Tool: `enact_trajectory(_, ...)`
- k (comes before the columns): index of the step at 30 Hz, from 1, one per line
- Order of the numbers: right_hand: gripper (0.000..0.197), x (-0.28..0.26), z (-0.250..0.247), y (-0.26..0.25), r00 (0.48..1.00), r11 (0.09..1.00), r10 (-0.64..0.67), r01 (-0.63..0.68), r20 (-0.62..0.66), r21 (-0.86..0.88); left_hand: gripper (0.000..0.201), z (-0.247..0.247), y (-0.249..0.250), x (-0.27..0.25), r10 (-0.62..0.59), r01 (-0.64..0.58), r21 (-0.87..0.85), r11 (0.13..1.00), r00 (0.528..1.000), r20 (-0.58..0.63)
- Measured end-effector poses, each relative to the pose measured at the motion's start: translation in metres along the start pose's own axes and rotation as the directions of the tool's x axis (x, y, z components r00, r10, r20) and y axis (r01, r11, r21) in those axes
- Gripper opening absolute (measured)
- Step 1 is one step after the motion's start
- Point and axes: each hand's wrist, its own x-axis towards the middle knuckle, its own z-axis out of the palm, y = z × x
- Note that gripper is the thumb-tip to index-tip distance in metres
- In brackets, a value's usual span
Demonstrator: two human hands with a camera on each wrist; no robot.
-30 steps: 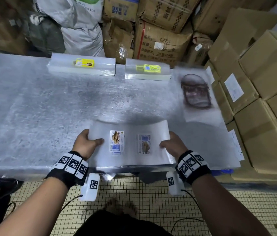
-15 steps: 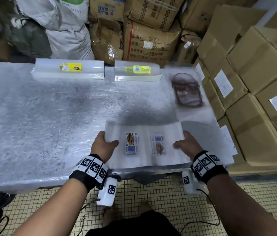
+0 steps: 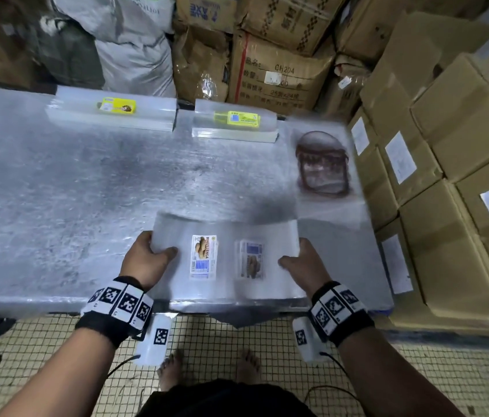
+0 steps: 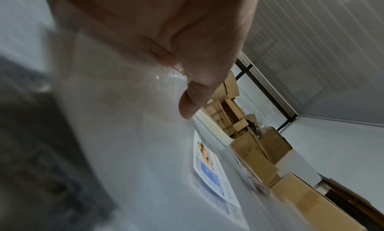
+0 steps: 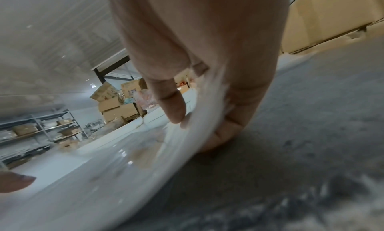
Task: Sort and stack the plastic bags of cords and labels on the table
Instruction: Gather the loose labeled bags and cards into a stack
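Low in the middle of the head view, both hands hold one thick, flexible bundle of clear plastic bags (image 3: 225,260) at the near edge of the grey, scuffed table (image 3: 57,191). The left hand (image 3: 144,261) grips the bundle's left edge with its thumb curled over the top; the right hand (image 3: 303,264) grips the right edge the same way, and the right wrist view shows fingers under the sheaf and the thumb on top, the stack bowing between them. The hands are well apart, one at each end. Two printed labels with blue barcodes (image 3: 204,257) show through the top bag.

Along the upper part of the frame lie two finished piles: a flat stack of clear bags with a yellow label (image 3: 114,111) at upper left, and a second clear stack with a bright yellow-green label (image 3: 235,123) just right of it. Further right sits a clear bag holding a dark coiled cord (image 3: 323,164), blurred. Brown cardboard boxes (image 3: 447,139) crowd the right side.

The step in hand looks like squaring and lifting this bundle. Next it probably needs carrying, kept level so the slippery bags do not fan out, to whichever far pile matches its label, or set down as a new pile
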Motion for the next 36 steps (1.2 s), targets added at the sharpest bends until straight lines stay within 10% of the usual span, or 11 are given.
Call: enact_trajectory(36, 0.011, -0.016, 0.024, -0.006, 0.994, 0.939, -0.099, 0.075, -0.054, -0.335, 0.029, -0.04, -0.026, 0.003, 0.159, -0.141, 0.252, 0.957, 0.986, -0.052)
